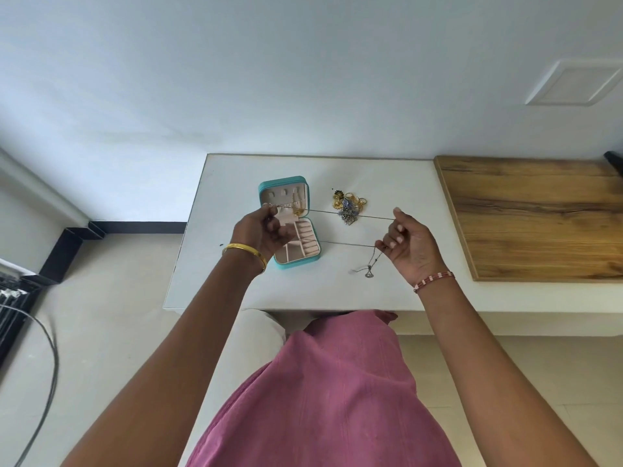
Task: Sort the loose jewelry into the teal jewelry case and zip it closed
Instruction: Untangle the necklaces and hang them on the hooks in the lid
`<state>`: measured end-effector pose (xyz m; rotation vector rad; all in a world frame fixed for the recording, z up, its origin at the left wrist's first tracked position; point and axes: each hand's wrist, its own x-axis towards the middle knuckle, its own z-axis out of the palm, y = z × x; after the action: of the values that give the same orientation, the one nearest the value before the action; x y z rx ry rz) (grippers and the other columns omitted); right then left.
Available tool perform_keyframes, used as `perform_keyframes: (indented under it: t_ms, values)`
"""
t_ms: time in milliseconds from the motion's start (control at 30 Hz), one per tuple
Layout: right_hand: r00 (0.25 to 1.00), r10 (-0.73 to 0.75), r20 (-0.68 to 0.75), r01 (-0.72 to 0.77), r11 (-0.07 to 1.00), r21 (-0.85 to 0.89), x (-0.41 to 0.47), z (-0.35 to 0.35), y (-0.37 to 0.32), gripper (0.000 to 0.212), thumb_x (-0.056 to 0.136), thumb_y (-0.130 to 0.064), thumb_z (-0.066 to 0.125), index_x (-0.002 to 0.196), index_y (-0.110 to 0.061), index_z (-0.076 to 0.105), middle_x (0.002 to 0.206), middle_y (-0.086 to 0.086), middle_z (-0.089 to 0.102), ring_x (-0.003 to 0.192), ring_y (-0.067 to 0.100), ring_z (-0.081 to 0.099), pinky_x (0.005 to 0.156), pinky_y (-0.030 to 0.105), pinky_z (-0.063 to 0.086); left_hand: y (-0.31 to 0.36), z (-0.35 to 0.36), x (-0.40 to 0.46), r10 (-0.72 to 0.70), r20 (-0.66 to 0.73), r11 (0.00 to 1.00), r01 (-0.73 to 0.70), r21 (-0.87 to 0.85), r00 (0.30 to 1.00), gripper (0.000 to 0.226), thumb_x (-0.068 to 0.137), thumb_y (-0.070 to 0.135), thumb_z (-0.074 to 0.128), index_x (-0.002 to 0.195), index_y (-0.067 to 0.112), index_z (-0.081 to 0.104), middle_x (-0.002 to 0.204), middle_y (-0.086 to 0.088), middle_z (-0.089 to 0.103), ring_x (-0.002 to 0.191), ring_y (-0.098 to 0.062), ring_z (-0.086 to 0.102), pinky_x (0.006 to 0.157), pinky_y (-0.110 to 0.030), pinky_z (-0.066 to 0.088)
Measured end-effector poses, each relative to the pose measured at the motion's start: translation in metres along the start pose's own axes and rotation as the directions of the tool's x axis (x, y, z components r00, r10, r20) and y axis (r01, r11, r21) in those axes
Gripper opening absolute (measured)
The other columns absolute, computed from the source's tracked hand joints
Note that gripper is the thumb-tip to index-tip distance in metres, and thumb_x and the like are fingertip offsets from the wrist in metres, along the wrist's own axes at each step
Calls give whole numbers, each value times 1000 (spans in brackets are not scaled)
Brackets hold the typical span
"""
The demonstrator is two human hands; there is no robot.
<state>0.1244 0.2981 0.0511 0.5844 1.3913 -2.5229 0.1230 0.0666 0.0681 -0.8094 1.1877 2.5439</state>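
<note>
Both my hands, left [266, 230] and right [403, 242], pinch the chain [350, 214] taut over the case [291, 224]; its pendant [369, 273] could snag the pile [349, 205] at 12 o'clock.

Smooth, matt white on the bench [236, 291]. Brown wood with dark grain on the board [526, 214] beside it. Teal case [290, 183] with a soft pink lining. Thin shiny metal chain [350, 214]. Shiny gold and silver in the jewelry pile [349, 205]. Soft pink cloth [330, 392] with fine lines.
</note>
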Motion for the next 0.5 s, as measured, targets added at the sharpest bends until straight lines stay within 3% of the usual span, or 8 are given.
perform_keyframes:
  t_ms: [300, 500]
  values:
    - [1000, 2, 10, -3, 998, 64, 5, -9, 0, 30, 95, -20, 46, 66, -12, 47, 53, 0, 60, 53, 15, 61, 59, 25, 56, -10, -4, 6, 134, -70, 972, -117, 204, 988, 31, 96, 18, 38, 65, 15, 44, 35, 8, 32, 29, -5, 22, 34, -11, 24]
    - [998, -34, 53, 42, 986, -164, 4, -6, -5, 25, 93, -13, 50, 68, -12, 51, 60, 2, 59, 40, 9, 43, 41, 16, 33, -13, -8, 11, 292, -54, 825, -223, 519, 955, 33, 97, 19, 37, 66, 15, 49, 31, 11, 37, 26, -3, 29, 33, -8, 26]
